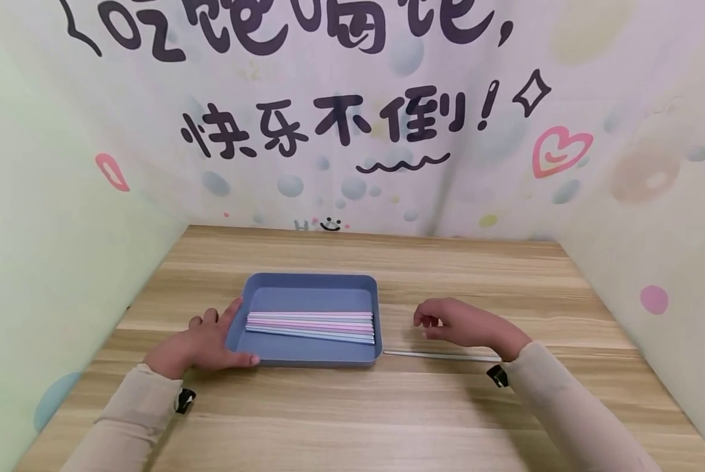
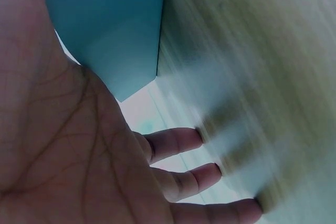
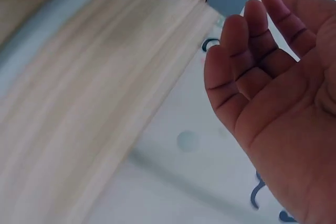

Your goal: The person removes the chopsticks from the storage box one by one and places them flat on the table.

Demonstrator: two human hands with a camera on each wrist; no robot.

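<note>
A blue rectangular tray [image 1: 311,298] stands on the wooden table and holds several thin pink, white and light-blue straw-like sticks [image 1: 311,323], lying side by side lengthwise. My left hand [image 1: 207,344] rests at the tray's left end, thumb at the front rim; in the left wrist view the tray wall [image 2: 105,40] lies against the hand, and the other fingers extend over the table. To the right of the tray, my right hand [image 1: 461,321] hovers with loosely curled fingers and nothing in them. One pale thin stick [image 1: 435,355] lies on the table below it, partly hidden by the right wrist.
The light wooden table [image 1: 328,419] meets a printed cloth backdrop [image 1: 305,196] at its back edge. Pale side walls [image 1: 39,229] border it left and right. Both sleeved forearms reach in from the front, each with a small black device [image 1: 497,375] at the wrist.
</note>
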